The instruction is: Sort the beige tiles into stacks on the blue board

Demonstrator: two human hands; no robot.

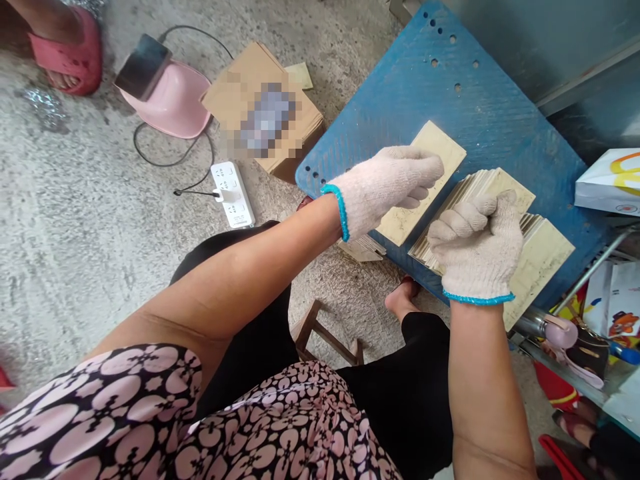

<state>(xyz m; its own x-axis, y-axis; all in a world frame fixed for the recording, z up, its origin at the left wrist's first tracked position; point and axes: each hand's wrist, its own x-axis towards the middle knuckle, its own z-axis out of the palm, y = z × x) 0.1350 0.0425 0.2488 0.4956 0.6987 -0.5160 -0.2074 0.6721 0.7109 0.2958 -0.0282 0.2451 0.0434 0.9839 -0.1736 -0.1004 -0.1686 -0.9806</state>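
Note:
My left hand (387, 183), in a cream knitted glove with a blue cuff, is over a pale rectangular board (436, 143) on the blue table. Its fingers are bent and drawn together; whatever they may hold is hidden. My right hand (477, 243), gloved the same way, is curled closed above a row of thin pale boards (463, 190) standing packed on edge. I cannot make out anything in its fingers. A second row of similar boards (543, 253) lies to its right, partly covered by that hand.
The blue table (400, 93) has holes near its corners. A cardboard box (300, 143), a pink stool (175, 100) bearing a phone (144, 67), and a power strip (233, 193) with a cable are left. A printed white box (610, 180) is right; a wooden stool (313, 317) stands below.

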